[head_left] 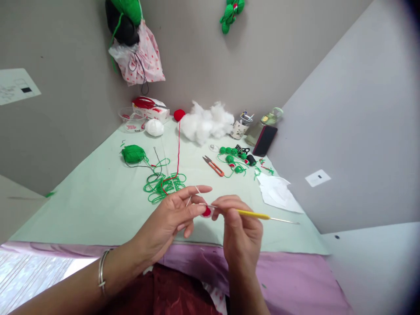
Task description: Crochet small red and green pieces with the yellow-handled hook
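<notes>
Between my two hands is a small round crochet piece (206, 211), red in the middle with a white edge. My left hand (177, 210) pinches it between thumb and fingers, and white yarn (197, 189) runs over the raised index finger. My right hand (241, 227) is closed round the yellow handle of a crochet hook (252, 214), whose metal tip meets the piece near my left thumb. The hook's other metal end points right. Beyond my left hand lies a loose tangle of green yarn (160, 188), with a red strand across it.
Orange thread snips (213, 166) lie mid-table, near green crocheted balls (229, 159). Behind are white stuffing (205, 124), a red yarn ball (179, 115), a white yarn ball (154, 127) and a green yarn ball (133, 154). A phone (265, 141) leans on a bottle (257, 133); white paper (277, 192) lies right.
</notes>
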